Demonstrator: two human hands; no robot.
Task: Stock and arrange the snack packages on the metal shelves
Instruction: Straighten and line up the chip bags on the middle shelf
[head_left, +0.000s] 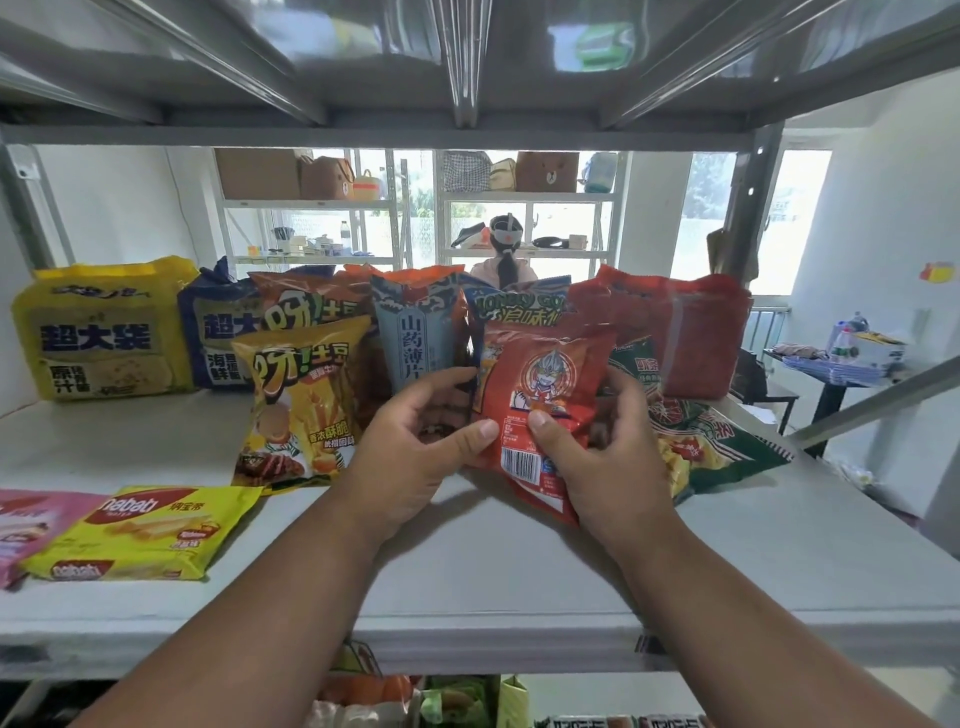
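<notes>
Both my hands hold a red snack bag (543, 395) with a cartoon figure and a barcode, upright above the middle of the grey metal shelf (493, 571). My left hand (415, 447) pinches its lower left edge, thumb on the front. My right hand (602, 452) grips its right side, thumb near the barcode. A yellow fries bag (298, 405) stands just left of my left hand. Behind stand a blue-grey bag (415, 338), a dark blue bag (519, 306) and a large red pack (670, 332).
A big yellow pack (104, 327) and a navy pack (218, 332) stand at the back left. A yellow wafer pack (150, 530) and a pink pack (26, 525) lie at the front left. A green bag (722, 441) lies at the right. A person stands beyond the shelf.
</notes>
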